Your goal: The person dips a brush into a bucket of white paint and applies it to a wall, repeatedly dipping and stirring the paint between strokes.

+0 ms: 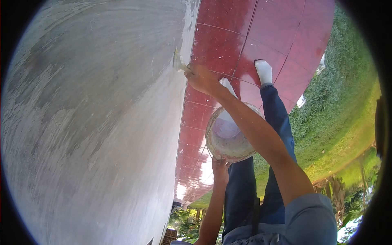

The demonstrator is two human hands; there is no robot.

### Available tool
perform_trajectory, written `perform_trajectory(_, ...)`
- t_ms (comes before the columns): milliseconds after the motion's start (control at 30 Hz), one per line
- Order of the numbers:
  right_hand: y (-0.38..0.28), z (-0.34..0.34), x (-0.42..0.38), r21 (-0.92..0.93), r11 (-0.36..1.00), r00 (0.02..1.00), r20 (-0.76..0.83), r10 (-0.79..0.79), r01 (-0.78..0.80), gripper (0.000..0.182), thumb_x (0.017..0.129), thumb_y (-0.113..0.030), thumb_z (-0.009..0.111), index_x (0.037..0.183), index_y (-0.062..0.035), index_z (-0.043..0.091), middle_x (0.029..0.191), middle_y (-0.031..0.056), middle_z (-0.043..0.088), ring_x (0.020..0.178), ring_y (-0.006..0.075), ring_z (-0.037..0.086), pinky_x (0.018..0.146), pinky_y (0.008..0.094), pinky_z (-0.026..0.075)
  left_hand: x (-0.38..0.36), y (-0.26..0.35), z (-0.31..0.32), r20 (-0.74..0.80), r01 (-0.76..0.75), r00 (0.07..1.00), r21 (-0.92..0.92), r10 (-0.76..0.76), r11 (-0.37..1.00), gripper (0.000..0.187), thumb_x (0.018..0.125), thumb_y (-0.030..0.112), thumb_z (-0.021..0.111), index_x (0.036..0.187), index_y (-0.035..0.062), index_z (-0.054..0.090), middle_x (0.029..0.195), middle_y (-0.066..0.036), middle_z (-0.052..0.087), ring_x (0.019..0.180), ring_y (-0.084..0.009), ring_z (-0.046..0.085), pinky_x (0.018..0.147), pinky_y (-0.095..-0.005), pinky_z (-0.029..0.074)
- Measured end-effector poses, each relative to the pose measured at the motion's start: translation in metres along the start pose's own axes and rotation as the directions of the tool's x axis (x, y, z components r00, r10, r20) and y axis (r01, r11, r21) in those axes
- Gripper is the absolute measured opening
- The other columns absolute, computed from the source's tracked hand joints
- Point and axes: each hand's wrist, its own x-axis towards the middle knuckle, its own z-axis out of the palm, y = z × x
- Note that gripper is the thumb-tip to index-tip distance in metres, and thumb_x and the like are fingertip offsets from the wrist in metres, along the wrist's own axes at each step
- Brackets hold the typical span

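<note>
Grey rendered wall (94,122), 9 o'clock; red tiled floor (228,45), 12 o'clock. Left hand (220,169) grips putty-smeared bowl (228,136), centre. Right hand (202,77) closed on putty knife (179,65), blade against wall: skimming stroke, apparently; next, steady even pressure.

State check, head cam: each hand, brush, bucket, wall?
Right hand: shut on small pale paintbrush, bristles against the wall.
Left hand: gripping the rim of the round paint-smeared bucket, tilted, whitish paint inside.
Grey plastered wall: unevenly coated, streaky.
Red tiled floor: glossy.
</note>
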Motion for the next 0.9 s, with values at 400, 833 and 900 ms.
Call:
perform_trajectory(400, 0.014, 0.020, 0.007, 0.164, 0.986, 0.984, -0.177, 0.020, 0.010, 0.035, 0.098, -0.012, 0.051, 0.131, -0.0052, 0.061, 0.078, -0.0008, 0.057, 0.065, 0.0055, 0.051, 0.064, 0.0259, 0.046, 0.000, 0.000, 0.001, -0.002, 0.013, 1.000, 0.047, -0.013, 0.999, 0.042, 0.095, -0.001, 0.054, 0.136, 0.0061, 0.043, 0.130, -0.012, 0.054, 0.118, -0.0242, 0.057, 0.101, -0.0463, 0.049)
perform_trajectory(833, -0.021, 0.014, -0.009, 0.261, 0.954, 0.979, -0.095, 0.180, -0.150, 0.032, 0.096, -0.017, 0.058, 0.125, -0.0049, 0.065, 0.084, 0.0024, 0.066, 0.073, 0.0143, 0.060, 0.067, 0.0363, 0.048, -0.001, 0.006, 0.005, 0.031, -0.015, 0.999, 0.004, 0.015, 1.000, 0.038, 0.096, -0.001, 0.053, 0.133, 0.0067, 0.046, 0.129, -0.010, 0.056, 0.116, -0.0219, 0.059, 0.098, -0.0447, 0.051)
perform_trajectory(900, -0.038, 0.019, -0.053, 0.257, 0.958, 0.987, -0.067, 0.148, -0.126, 0.031, 0.096, -0.017, 0.058, 0.124, -0.0050, 0.065, 0.084, 0.0015, 0.066, 0.073, 0.0143, 0.060, 0.066, 0.0366, 0.049, -0.004, 0.007, 0.005, 0.035, -0.015, 0.999, -0.010, 0.015, 1.000, 0.037, 0.096, -0.002, 0.053, 0.132, 0.0060, 0.047, 0.127, -0.011, 0.057, 0.115, -0.0220, 0.060, 0.097, -0.0446, 0.051)
